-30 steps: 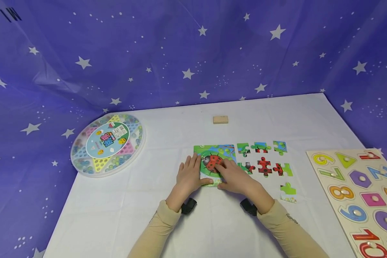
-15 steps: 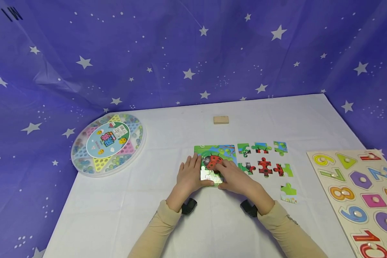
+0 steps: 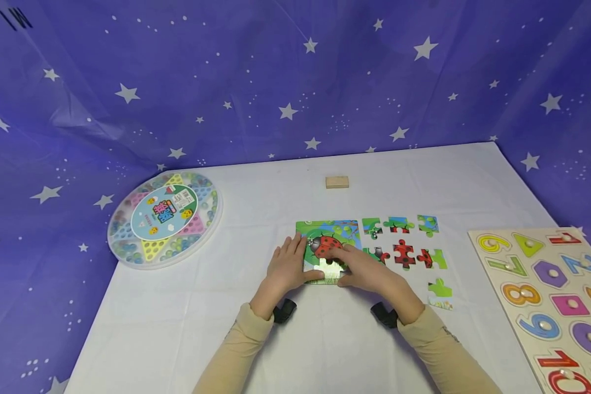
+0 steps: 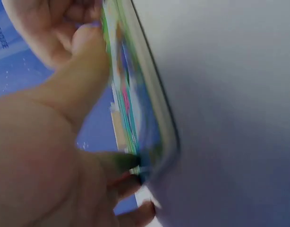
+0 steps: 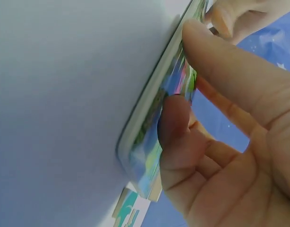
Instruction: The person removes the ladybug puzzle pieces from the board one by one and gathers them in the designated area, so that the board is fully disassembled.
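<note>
A square ladybug jigsaw puzzle (image 3: 324, 244) in its tray lies in the middle of the white table, its lower part catching a bright glare. My left hand (image 3: 288, 265) rests along the puzzle's left side with fingers extended, the thumb lying over its near edge. Over the right side is my right hand (image 3: 366, 270), its fingertips on the ladybug picture and its thumb at the near edge. The right wrist view shows that thumb (image 5: 206, 45) against the tray's rim and the little finger bent down onto the picture; no loose piece shows between the fingers.
Several loose puzzle pieces (image 3: 404, 255) lie right of the tray, close to the right hand. A wooden block (image 3: 337, 182) sits farther back. A round marble game box (image 3: 164, 219) stands at left; a wooden number board (image 3: 546, 298) lies at right.
My right hand has shifted slightly right and its thumb has moved away from the left one, uncovering more of the puzzle's lower part. My left hand has moved a little left. The loose pieces stay put.
</note>
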`<move>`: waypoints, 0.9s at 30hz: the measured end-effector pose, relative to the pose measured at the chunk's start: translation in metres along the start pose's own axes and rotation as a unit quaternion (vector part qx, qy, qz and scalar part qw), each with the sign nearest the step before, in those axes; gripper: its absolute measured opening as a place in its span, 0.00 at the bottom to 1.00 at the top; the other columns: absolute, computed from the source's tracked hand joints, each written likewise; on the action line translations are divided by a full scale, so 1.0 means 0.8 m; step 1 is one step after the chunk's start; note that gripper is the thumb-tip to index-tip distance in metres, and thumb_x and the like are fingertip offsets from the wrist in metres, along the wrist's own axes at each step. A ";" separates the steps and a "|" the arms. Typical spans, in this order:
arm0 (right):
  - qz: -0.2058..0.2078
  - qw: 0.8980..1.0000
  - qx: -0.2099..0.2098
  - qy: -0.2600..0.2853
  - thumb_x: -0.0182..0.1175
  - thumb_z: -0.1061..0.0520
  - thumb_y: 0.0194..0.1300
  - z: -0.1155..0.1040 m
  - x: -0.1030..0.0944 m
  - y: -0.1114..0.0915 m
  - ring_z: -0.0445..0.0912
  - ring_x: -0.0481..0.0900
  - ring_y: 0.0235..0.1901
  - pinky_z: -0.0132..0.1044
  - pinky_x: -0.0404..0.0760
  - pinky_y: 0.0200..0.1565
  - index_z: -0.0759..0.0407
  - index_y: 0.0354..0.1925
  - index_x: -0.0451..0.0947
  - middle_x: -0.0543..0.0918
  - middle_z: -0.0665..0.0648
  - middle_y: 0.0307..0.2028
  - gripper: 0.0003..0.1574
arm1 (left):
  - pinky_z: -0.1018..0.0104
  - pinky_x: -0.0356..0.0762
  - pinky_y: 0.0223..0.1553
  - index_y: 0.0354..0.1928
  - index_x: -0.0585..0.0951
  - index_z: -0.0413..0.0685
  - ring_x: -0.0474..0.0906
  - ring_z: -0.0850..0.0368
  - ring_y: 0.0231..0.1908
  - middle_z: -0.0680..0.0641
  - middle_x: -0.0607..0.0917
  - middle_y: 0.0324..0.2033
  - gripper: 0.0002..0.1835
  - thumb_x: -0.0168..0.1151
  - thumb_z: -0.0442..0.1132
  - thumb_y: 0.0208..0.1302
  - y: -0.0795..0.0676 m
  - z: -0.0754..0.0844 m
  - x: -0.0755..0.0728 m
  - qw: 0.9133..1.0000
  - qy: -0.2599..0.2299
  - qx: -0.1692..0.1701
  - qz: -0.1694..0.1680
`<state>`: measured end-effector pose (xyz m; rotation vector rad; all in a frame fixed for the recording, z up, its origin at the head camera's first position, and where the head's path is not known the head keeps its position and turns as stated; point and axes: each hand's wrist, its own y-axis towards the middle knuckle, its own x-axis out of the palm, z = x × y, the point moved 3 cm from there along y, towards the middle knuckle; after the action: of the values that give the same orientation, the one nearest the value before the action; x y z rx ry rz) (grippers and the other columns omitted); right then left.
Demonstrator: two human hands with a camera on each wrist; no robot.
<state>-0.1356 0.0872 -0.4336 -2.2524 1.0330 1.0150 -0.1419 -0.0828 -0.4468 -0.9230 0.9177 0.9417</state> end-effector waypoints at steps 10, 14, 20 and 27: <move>-0.010 1.000 -0.011 0.000 0.68 0.61 0.49 0.008 -0.002 -0.002 0.42 0.66 0.27 0.34 0.67 0.29 0.61 0.50 0.73 0.71 0.51 0.29 0.27 | 0.49 0.47 0.62 0.69 0.52 0.44 0.44 0.45 0.67 0.44 0.49 0.68 0.47 0.57 0.61 0.56 0.001 -0.003 -0.003 1.000 -0.004 0.006 -0.003; -0.007 1.000 -0.006 0.016 0.67 0.62 0.51 0.012 -0.006 -0.007 0.42 0.66 0.25 0.33 0.67 0.27 0.61 0.46 0.74 0.71 0.50 0.25 0.22 | 0.49 0.47 0.62 0.69 0.53 0.44 0.44 0.45 0.67 0.44 0.50 0.68 0.47 0.57 0.61 0.55 0.000 -0.002 -0.003 1.000 -0.006 0.006 -0.001; 0.013 0.999 0.007 0.039 0.66 0.59 0.53 0.029 -0.021 -0.028 0.40 0.67 0.23 0.33 0.68 0.26 0.56 0.45 0.74 0.71 0.47 0.24 0.19 | 0.50 0.46 0.62 0.69 0.52 0.44 0.43 0.46 0.67 0.44 0.49 0.68 0.47 0.57 0.61 0.56 0.002 -0.002 -0.003 1.000 -0.007 0.005 -0.005; 0.063 0.994 0.050 0.078 0.68 0.53 0.51 0.059 -0.045 -0.069 0.41 0.69 0.23 0.32 0.69 0.26 0.55 0.45 0.75 0.73 0.48 0.24 0.22 | 0.50 0.47 0.62 0.69 0.52 0.44 0.43 0.46 0.67 0.44 0.50 0.68 0.47 0.57 0.61 0.55 0.001 -0.003 -0.003 1.000 -0.004 0.005 -0.003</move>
<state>-0.1288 0.1682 -0.4297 -2.2354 1.2768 0.8271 -0.1436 -0.0851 -0.4456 -0.9126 0.9116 0.9351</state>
